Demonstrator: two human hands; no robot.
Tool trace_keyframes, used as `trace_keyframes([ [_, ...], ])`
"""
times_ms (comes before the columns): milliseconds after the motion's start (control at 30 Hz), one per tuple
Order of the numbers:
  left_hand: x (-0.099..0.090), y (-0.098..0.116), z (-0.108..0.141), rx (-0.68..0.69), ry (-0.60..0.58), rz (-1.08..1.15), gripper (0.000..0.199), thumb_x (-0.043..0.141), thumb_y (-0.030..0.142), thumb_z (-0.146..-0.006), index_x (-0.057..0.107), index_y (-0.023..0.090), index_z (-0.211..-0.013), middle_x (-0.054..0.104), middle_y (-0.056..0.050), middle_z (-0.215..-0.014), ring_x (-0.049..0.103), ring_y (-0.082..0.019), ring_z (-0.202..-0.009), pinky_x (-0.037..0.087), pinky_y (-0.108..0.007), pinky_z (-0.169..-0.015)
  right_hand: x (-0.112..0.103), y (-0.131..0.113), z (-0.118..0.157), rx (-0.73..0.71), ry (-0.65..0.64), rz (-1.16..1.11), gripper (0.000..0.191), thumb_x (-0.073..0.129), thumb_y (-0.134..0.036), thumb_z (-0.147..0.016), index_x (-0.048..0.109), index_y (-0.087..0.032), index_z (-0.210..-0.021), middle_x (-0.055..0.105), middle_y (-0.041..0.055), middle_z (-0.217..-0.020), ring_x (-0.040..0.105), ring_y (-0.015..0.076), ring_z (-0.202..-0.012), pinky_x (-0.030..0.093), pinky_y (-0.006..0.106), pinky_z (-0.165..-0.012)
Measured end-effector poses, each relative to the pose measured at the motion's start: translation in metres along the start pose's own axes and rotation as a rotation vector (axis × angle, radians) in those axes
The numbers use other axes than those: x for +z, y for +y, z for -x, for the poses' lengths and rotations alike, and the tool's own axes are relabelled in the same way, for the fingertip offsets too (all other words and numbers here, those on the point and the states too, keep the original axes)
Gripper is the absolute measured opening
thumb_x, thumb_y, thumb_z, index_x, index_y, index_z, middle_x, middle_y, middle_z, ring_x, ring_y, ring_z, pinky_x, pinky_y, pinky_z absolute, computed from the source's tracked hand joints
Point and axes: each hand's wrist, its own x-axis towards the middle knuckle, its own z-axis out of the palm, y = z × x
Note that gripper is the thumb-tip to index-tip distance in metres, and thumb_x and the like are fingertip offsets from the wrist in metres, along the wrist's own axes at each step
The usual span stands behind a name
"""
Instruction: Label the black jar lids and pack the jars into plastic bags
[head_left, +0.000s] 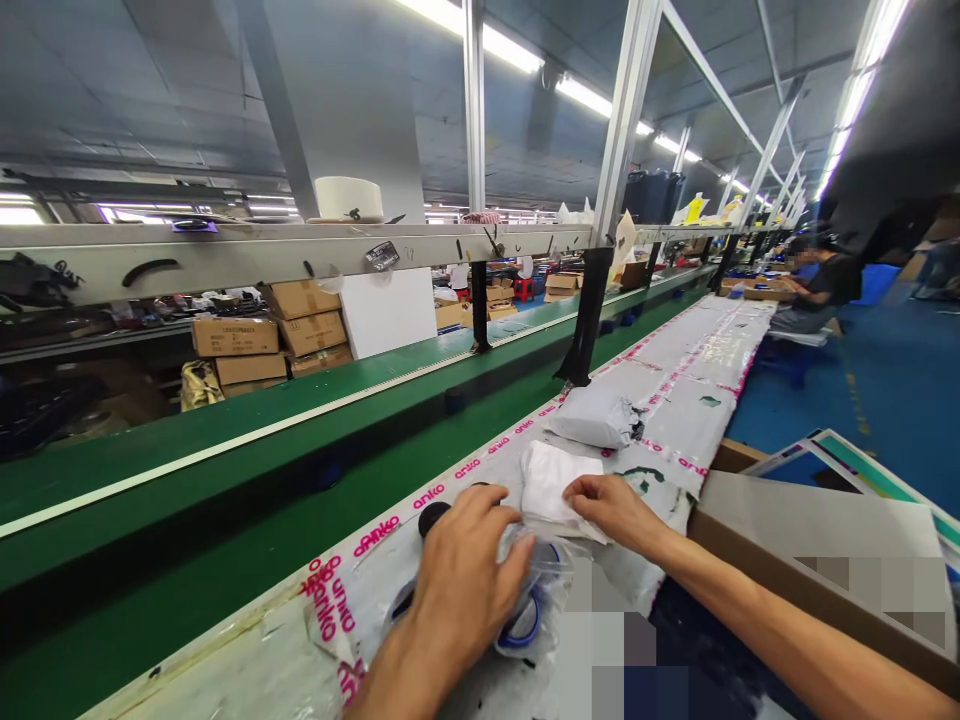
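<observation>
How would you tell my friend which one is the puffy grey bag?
Find the long green conveyor belt. Beside it runs a white bench with pink letters. Past the white packet under the right hand lies a puffy grey bag, the only grey one.

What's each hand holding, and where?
The left hand grips the upper side of a clear plastic bag; the right hand holds the near edge of a folded white packet.
</observation>
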Motion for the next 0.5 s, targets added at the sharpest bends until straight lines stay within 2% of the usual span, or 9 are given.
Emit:
trace_keyframes([
  [133,0.028,0.015,-0.04,0.065,-0.215,-0.005,0.026,0.06,0.036,-0.092,0.072,0.019,-0.108,0.071,-0.012,-0.117,0.063,-0.031,-0.113,0.052,-0.047,-0.098,0.001,0.001,0.0,0.054,-0.011,-0.154,0.028,0.059,-0.046,-0.073,0.064,-0.018,-0.075,0.057,-0.0017,-0.061,0.049,0.0144,-0.055,0.034,0.026,-0.052],
  [267,0.052,0.018,-0.056,0.053,-0.37,-0.01,0.035,0.056,0.041,-0.093,0.072,0.014,-0.108,0.071,-0.018,-0.112,0.064,-0.037,-0.111,0.052,-0.052,-0.095,-0.002,-0.001,0.006,0.072,-0.048,-0.276,0.033,0.064,-0.052,-0.075,0.06,-0.019,-0.073,0.052,-0.0035,-0.06,0.044,0.0118,-0.054,0.032,0.025,-0.05],
  [400,0.057,0.017,-0.057,0.018,-0.403,0.056,0.044,0.05,0.049,-0.094,0.074,0.013,-0.1,0.071,-0.021,-0.111,0.063,-0.04,-0.112,0.048,-0.056,-0.095,-0.02,-0.022,0.008,0.064,-0.03,-0.518,0.031,0.069,-0.048,-0.073,0.062,-0.018,-0.074,0.055,-0.0021,-0.064,0.045,0.0113,-0.055,0.034,0.025,-0.051],
  [500,0.046,0.013,-0.052,-0.034,-0.334,0.168,0.03,0.055,0.042,-0.09,0.074,0.018,-0.089,0.073,-0.015,-0.104,0.066,-0.034,-0.106,0.048,-0.046,-0.093,-0.033,-0.049,0.003,0.026,0.043,-0.784,0.027,0.073,-0.043,-0.072,0.064,-0.018,-0.074,0.061,0.0007,-0.072,0.047,0.0114,-0.058,0.034,0.025,-0.05],
])
